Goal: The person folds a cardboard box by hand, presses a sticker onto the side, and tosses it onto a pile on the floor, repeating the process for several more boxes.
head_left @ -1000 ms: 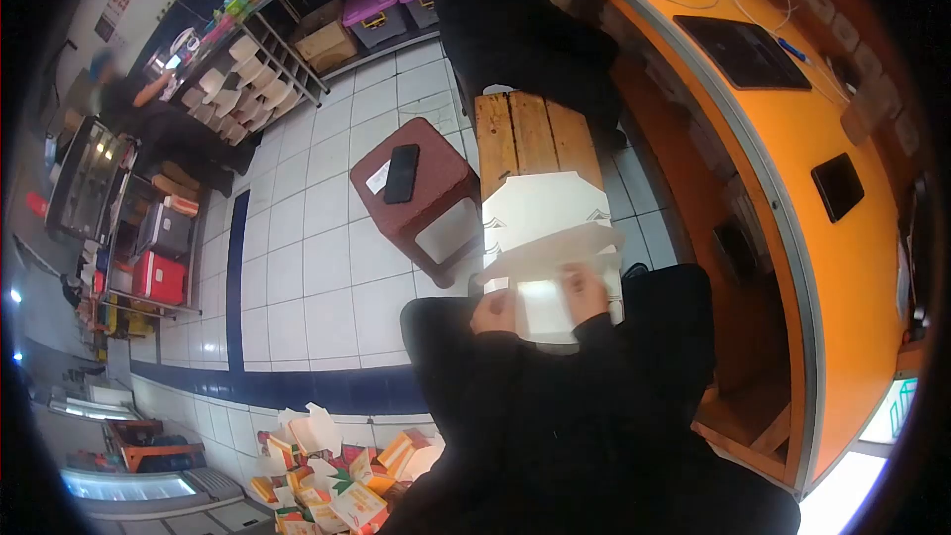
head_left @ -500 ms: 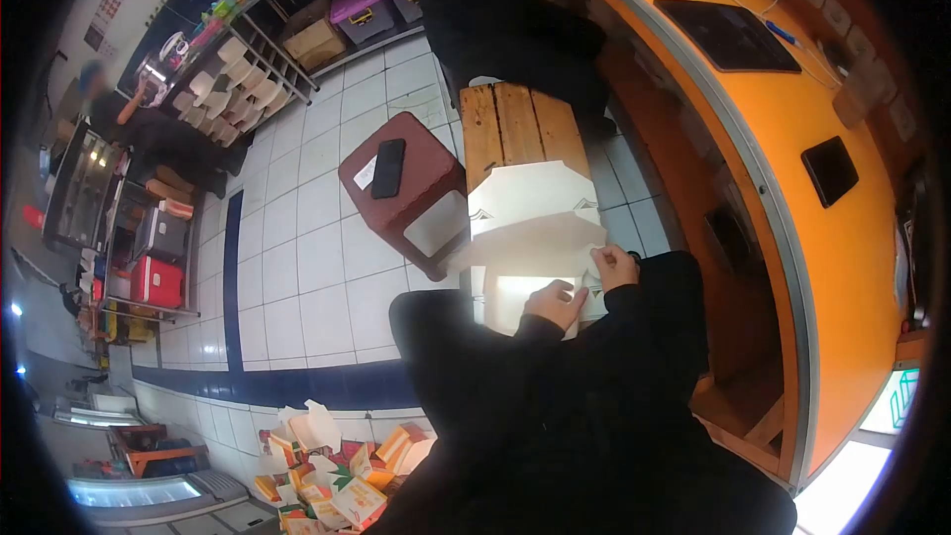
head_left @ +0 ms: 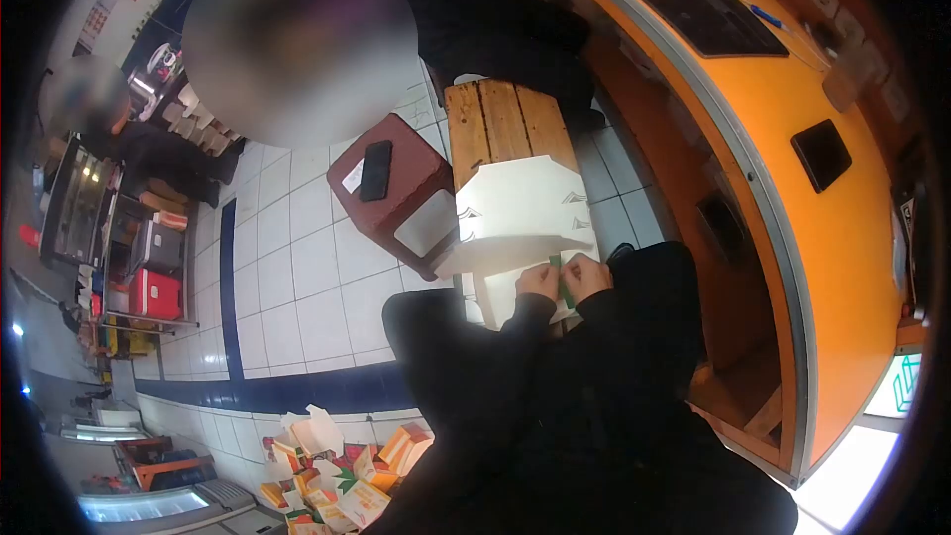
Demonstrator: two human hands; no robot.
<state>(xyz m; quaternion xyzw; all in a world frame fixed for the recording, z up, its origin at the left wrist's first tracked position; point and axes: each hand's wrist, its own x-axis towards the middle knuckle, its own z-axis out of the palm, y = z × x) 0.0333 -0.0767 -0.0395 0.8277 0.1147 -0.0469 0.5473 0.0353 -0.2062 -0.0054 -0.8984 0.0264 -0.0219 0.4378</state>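
Observation:
A white cardboard box (head_left: 522,200) stands partly folded on the wooden bench in front of me, its large panel raised at the far side. My left hand (head_left: 538,281) has its fingers closed at the near right part of the box. Close beside it, my right hand (head_left: 586,277) pinches the same edge. Between the two hands a narrow green strip (head_left: 563,287) shows, apparently the printed outside of a box flap. The fingertips are partly hidden.
The wooden bench (head_left: 508,124) extends away from me. At its left a maroon stool (head_left: 401,200) carries a black phone (head_left: 375,170). An orange counter (head_left: 763,109) runs along the right. Folded boxes (head_left: 342,481) lie piled at lower left. A person in black (head_left: 495,20) sits ahead.
My hands have come closer together at the box's right side, and a green strip now shows between them. The view has shifted slightly, and a blurred patch covers the upper left.

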